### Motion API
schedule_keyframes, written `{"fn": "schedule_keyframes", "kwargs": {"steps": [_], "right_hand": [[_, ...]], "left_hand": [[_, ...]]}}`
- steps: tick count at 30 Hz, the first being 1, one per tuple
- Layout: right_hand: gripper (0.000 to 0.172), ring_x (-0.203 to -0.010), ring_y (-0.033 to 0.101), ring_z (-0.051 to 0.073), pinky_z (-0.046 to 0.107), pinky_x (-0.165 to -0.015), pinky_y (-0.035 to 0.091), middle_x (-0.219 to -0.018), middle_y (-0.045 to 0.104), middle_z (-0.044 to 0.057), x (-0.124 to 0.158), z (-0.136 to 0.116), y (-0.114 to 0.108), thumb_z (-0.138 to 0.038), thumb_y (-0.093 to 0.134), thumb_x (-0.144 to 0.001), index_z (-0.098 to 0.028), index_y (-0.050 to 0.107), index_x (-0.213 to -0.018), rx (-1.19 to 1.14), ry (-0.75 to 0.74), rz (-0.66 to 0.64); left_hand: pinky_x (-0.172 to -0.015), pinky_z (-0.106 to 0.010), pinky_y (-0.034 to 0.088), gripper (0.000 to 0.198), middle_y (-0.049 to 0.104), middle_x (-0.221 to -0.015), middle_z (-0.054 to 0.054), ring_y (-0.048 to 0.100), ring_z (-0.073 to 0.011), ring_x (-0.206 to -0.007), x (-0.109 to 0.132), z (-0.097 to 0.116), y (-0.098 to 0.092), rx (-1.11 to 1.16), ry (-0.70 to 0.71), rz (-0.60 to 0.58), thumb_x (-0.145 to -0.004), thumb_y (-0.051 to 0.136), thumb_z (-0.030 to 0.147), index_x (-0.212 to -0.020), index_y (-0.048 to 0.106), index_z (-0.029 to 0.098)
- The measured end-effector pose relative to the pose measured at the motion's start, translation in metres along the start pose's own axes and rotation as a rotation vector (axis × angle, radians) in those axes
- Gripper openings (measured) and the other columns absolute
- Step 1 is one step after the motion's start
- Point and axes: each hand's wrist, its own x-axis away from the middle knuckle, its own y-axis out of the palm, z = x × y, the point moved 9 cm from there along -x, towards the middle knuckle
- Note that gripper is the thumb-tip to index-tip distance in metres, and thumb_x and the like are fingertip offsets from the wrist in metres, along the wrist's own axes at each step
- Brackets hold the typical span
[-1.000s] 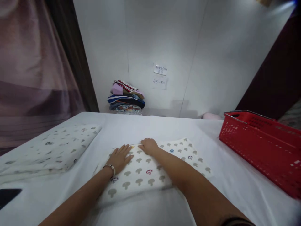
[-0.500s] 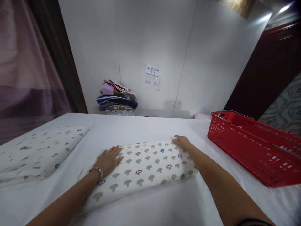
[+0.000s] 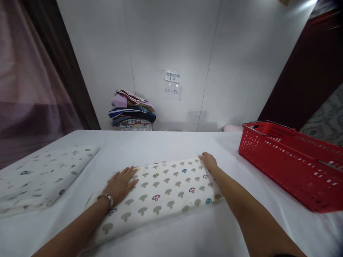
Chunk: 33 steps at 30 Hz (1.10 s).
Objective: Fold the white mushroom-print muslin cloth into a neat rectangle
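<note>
A folded white cloth (image 3: 167,191) printed with grey mushrooms and a few coloured ones lies in front of me. My left hand (image 3: 120,185) rests flat on its left part, fingers stretched out and a bracelet at the wrist. At the far right corner, my right hand (image 3: 209,161) has its fingers bent round the cloth's edge; the fingertips are partly hidden. A second folded white cloth (image 3: 50,175) with a small scattered print lies to the left, apart from both hands.
A red plastic basket (image 3: 286,164) with metal handles stands on the right of the white-covered table (image 3: 171,141). Behind the table's far edge is a stack of folded fabrics (image 3: 132,110). Paper labels (image 3: 172,91) are stuck on the white wall. A pink curtain (image 3: 32,89) hangs at left.
The right hand's fingers have closed more round the cloth's far right corner. The left hand stays flat on the cloth. The camera view has shifted slightly.
</note>
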Motion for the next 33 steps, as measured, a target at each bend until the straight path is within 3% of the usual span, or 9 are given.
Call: {"fn": "schedule_keyframes", "kwargs": {"steps": [6, 11, 15, 18, 20, 23, 27, 30, 33], "right_hand": [[0.039, -0.096, 0.058, 0.022, 0.029, -0.075, 0.040, -0.106, 0.064, 0.010, 0.004, 0.001, 0.000, -0.044, 0.038, -0.087, -0.018, 0.055, -0.111, 0.056, 0.036, -0.024], [0.046, -0.106, 0.053, 0.025, 0.034, -0.085, 0.038, -0.114, 0.059, 0.015, 0.014, -0.013, -0.019, -0.043, 0.039, -0.087, -0.014, 0.049, -0.122, 0.088, -0.020, -0.039], [0.056, -0.130, 0.027, 0.021, 0.032, -0.103, 0.022, -0.141, 0.034, 0.009, 0.051, -0.046, -0.023, -0.045, 0.039, -0.087, -0.019, 0.032, -0.136, 0.104, -0.175, -0.016], [0.061, -0.135, 0.013, 0.019, 0.036, -0.108, 0.009, -0.147, 0.021, 0.003, 0.094, -0.078, 0.001, -0.055, 0.032, -0.087, -0.023, 0.026, -0.139, 0.111, -0.419, -0.127], [0.063, -0.136, 0.010, 0.020, 0.040, -0.108, 0.006, -0.148, 0.018, 0.003, 0.115, -0.083, 0.017, -0.059, 0.025, -0.087, -0.024, 0.025, -0.140, 0.118, -0.465, -0.226], [0.066, -0.136, 0.009, 0.021, 0.042, -0.107, 0.006, -0.149, 0.015, 0.004, 0.125, -0.072, 0.022, -0.062, 0.021, -0.086, -0.024, 0.026, -0.139, 0.120, -0.416, -0.284], [0.064, -0.136, 0.006, 0.022, 0.045, -0.106, 0.006, -0.149, 0.012, 0.005, 0.120, -0.043, 0.003, -0.060, 0.021, -0.087, -0.025, 0.022, -0.140, 0.169, -0.313, -0.210], [0.060, -0.136, 0.009, 0.021, 0.047, -0.105, 0.012, -0.149, 0.015, 0.003, 0.121, -0.021, -0.001, -0.058, 0.022, -0.088, -0.027, 0.024, -0.139, 0.203, -0.207, -0.254], [0.058, -0.136, 0.008, 0.022, 0.049, -0.105, 0.011, -0.149, 0.014, 0.004, 0.126, -0.014, -0.002, -0.056, 0.022, -0.088, -0.027, 0.026, -0.138, 0.233, -0.198, -0.263]], "left_hand": [[-0.107, -0.042, 0.019, 0.055, 0.027, -0.145, -0.002, 0.022, -0.0211, -0.134, -0.002, 0.003, 0.002, -0.009, 0.023, 0.001, -0.087, 0.028, 0.046, -0.137, 0.033, 0.023], [-0.107, -0.042, 0.020, 0.056, 0.028, -0.144, -0.003, 0.023, -0.0219, -0.133, -0.003, 0.004, 0.003, -0.001, 0.023, -0.010, -0.086, 0.028, 0.047, -0.137, 0.033, 0.023], [-0.107, -0.042, 0.019, 0.057, 0.027, -0.145, -0.003, 0.022, -0.0223, -0.134, -0.005, 0.004, 0.004, -0.008, 0.023, -0.017, -0.086, 0.027, 0.046, -0.137, 0.032, 0.022], [-0.107, -0.042, 0.018, 0.058, 0.025, -0.146, -0.003, 0.021, -0.0219, -0.134, -0.006, 0.005, 0.005, -0.015, 0.017, -0.039, -0.086, 0.026, 0.046, -0.138, 0.030, 0.022], [-0.107, -0.041, 0.018, 0.058, 0.025, -0.146, -0.003, 0.020, -0.0215, -0.134, -0.006, 0.005, 0.005, -0.021, 0.017, -0.053, -0.086, 0.025, 0.046, -0.139, 0.028, 0.021], [-0.107, -0.041, 0.017, 0.059, 0.024, -0.146, -0.003, 0.020, -0.0215, -0.134, -0.006, 0.006, 0.003, -0.018, 0.018, -0.057, -0.086, 0.025, 0.046, -0.139, 0.028, 0.021], [-0.107, -0.041, 0.017, 0.059, 0.024, -0.146, -0.003, 0.019, -0.0224, -0.134, -0.006, 0.004, 0.004, 0.016, 0.016, -0.052, -0.086, 0.026, 0.047, -0.139, 0.029, 0.022], [-0.107, -0.041, 0.016, 0.060, 0.022, -0.147, -0.004, 0.019, -0.0226, -0.135, -0.007, 0.004, 0.006, 0.023, 0.012, -0.057, -0.086, 0.025, 0.048, -0.139, 0.028, 0.022], [-0.107, -0.041, 0.016, 0.060, 0.021, -0.147, -0.004, 0.017, -0.0224, -0.135, -0.008, 0.008, 0.003, 0.032, 0.009, -0.070, -0.086, 0.024, 0.049, -0.139, 0.028, 0.021]]}}
